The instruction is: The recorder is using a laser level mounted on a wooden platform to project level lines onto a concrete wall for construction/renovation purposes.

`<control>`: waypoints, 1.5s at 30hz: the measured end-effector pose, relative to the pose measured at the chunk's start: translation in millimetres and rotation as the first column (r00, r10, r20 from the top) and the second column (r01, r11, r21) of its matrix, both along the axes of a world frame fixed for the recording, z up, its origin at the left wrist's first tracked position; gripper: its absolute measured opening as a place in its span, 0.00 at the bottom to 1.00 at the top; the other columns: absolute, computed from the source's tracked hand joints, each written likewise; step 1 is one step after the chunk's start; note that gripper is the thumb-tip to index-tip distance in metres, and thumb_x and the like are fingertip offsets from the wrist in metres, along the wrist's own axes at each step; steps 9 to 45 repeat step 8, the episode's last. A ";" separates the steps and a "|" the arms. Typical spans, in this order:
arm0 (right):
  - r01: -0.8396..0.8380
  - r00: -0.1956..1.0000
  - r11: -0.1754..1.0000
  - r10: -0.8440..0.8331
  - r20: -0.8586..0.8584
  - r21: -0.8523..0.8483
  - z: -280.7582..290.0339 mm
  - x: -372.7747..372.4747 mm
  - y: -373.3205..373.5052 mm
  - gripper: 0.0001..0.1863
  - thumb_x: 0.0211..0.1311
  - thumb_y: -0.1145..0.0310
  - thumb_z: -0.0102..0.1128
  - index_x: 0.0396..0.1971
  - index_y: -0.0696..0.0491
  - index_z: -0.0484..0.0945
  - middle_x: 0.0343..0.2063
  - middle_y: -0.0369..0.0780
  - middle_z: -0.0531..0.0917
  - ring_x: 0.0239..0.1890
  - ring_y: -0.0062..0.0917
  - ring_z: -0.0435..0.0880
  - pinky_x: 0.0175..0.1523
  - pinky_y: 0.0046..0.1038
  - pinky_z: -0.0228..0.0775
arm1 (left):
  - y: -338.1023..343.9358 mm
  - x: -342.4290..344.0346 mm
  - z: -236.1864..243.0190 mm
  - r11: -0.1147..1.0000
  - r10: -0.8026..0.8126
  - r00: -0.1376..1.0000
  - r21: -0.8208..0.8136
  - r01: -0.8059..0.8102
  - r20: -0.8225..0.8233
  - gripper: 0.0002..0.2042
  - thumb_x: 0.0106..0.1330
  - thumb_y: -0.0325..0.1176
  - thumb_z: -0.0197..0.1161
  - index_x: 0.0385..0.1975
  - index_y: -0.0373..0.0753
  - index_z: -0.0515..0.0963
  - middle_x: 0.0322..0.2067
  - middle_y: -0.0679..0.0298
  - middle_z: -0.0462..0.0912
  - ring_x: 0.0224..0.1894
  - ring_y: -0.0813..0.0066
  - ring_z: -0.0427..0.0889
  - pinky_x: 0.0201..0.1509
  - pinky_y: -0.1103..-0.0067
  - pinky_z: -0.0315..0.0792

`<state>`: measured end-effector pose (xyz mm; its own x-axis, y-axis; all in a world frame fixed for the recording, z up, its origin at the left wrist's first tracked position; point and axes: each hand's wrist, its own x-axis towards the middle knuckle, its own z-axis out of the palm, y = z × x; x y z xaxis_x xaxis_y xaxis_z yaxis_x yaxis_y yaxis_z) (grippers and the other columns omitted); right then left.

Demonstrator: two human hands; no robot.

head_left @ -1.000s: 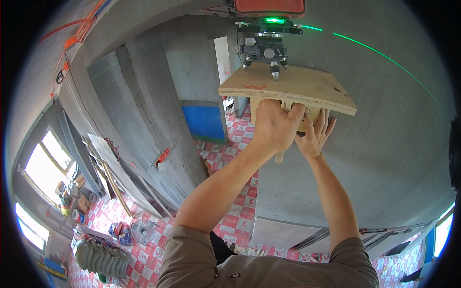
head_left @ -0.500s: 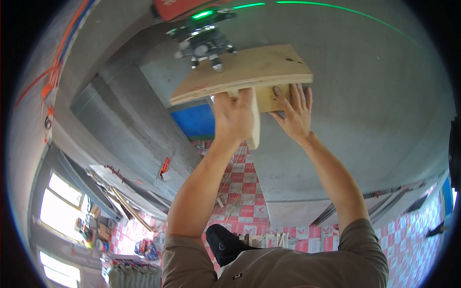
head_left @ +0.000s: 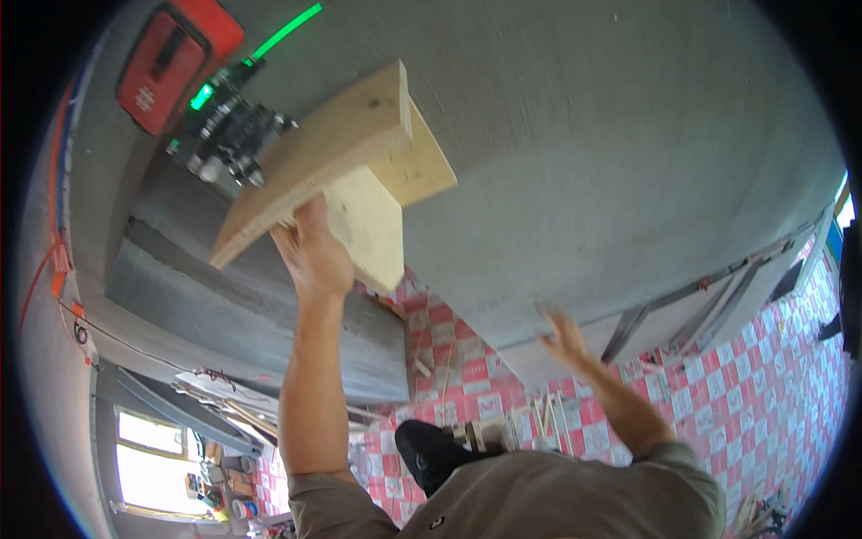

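A plywood bracket shelf, made of a flat top board (head_left: 337,126), an upright brace (head_left: 370,220) and a back piece (head_left: 415,166), is against the grey wall. From below, my left hand (head_left: 316,256) grips it beside the brace, fingers partly hidden under the board. On top of the board rests a red laser level (head_left: 180,67) on a metal footed base (head_left: 235,144), giving off green light. My right hand (head_left: 566,340) is off the shelf, lower and to the right. Motion blurs it, but its fingers look stretched apart and it holds nothing.
The grey plastered wall (head_left: 575,180) ends at a corner near the brace. Pale panels (head_left: 575,346) lean along its foot. Red-and-white checked sheeting (head_left: 718,395) covers the floor, with wood strips (head_left: 548,418) near my feet. Orange cables (head_left: 61,260) hang at the left.
My right hand has let go of the shelf's back piece and dropped down to the right. My left hand still grips the shelf. The view has tilted, so shelf and laser level appear farther left.
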<state>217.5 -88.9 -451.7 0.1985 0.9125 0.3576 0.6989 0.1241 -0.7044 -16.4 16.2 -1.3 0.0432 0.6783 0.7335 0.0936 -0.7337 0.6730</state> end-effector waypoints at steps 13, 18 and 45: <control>0.154 0.117 0.335 -0.940 -0.319 -0.930 -348.5 48.7 -397.0 0.25 0.56 0.51 0.69 0.49 0.49 0.79 0.35 0.43 0.84 0.34 0.31 0.83 0.38 0.36 0.77 | 57.4 -38.0 -40.1 0.956 0.250 0.893 0.240 -0.167 -0.374 0.23 0.72 0.43 0.52 0.61 0.36 0.67 0.55 0.52 0.74 0.57 0.56 0.76 0.60 0.61 0.75; 0.154 0.117 0.335 -0.940 -0.319 -0.930 -348.5 48.7 -397.0 0.25 0.56 0.51 0.69 0.49 0.49 0.79 0.35 0.43 0.84 0.34 0.31 0.83 0.38 0.36 0.77 | 57.4 -38.0 -40.1 0.956 0.250 0.893 0.240 -0.167 -0.374 0.23 0.72 0.43 0.52 0.61 0.36 0.67 0.55 0.52 0.74 0.57 0.56 0.76 0.60 0.61 0.75; 0.154 0.117 0.335 -0.940 -0.319 -0.930 -348.5 48.7 -397.0 0.25 0.56 0.51 0.69 0.49 0.49 0.79 0.35 0.43 0.84 0.34 0.31 0.83 0.38 0.36 0.77 | 57.4 -38.0 -40.1 0.956 0.250 0.893 0.240 -0.167 -0.374 0.23 0.72 0.43 0.52 0.61 0.36 0.67 0.55 0.52 0.74 0.57 0.56 0.76 0.60 0.61 0.75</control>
